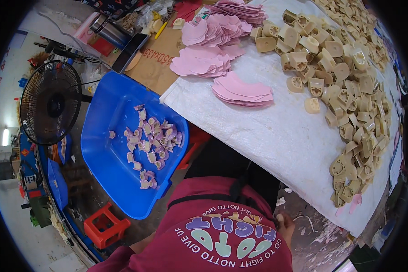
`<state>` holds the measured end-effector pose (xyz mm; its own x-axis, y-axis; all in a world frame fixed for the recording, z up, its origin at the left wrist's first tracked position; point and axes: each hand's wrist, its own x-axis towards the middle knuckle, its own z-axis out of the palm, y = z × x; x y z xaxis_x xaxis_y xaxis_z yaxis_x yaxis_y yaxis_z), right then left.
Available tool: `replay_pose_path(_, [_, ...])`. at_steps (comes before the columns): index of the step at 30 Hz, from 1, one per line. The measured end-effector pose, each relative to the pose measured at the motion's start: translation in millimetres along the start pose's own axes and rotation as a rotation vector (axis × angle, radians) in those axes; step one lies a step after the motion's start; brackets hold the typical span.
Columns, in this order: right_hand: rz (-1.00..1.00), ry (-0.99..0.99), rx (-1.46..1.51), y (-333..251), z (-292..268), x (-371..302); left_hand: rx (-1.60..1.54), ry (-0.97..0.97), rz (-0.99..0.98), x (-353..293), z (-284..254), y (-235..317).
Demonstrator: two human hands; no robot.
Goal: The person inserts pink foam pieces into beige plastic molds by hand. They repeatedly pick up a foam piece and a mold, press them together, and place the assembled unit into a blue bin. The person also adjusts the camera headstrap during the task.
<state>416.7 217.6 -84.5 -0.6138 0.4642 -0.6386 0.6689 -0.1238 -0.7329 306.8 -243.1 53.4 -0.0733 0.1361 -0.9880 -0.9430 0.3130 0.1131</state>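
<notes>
My right hand (286,225) hangs low beside my maroon sweatshirt (190,235), below the table's front edge. Its fingers are curled, and a small pale spot shows at the fingertips, too small to name. Of my left arm only a strip of bare wrist (143,243) shows past the sleeve; the hand itself is hidden behind the sweatshirt. Beige plastic shoe heels (331,68) lie heaped on the table's right side. Fan-shaped stacks of curved pink sheet pieces (242,90) lie to their left. Pink-wrapped heels (154,136) sit loose in a blue basin (106,174) at my left.
White sheeting (258,131) covers the table, with brown cardboard (161,65) at its left. A phone (130,52) and a steel flask (111,31) stand beyond the basin. A black fan (52,102) and a red stool (105,226) are at the left. Scraps (319,231) litter the floor.
</notes>
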Motion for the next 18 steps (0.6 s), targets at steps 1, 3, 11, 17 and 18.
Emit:
replay_pose_path(1, [0.073,0.023,-0.043,6,-2,-9,-0.018,0.006,0.003,-1,2,0])
replay_pose_path(3, [0.192,0.051,-0.102,12,-3,-20,-0.053,0.017,0.043,5,3,6])
replay_pose_path(11, [0.281,0.047,-0.055,17,13,-22,-0.127,0.046,0.118,22,10,21])
replay_pose_path(17, [0.292,0.019,-0.008,15,15,-20,-0.177,0.052,0.172,35,18,27])
replay_pose_path(18, [0.295,0.012,-0.003,15,16,-20,-0.184,0.053,0.179,36,19,28])
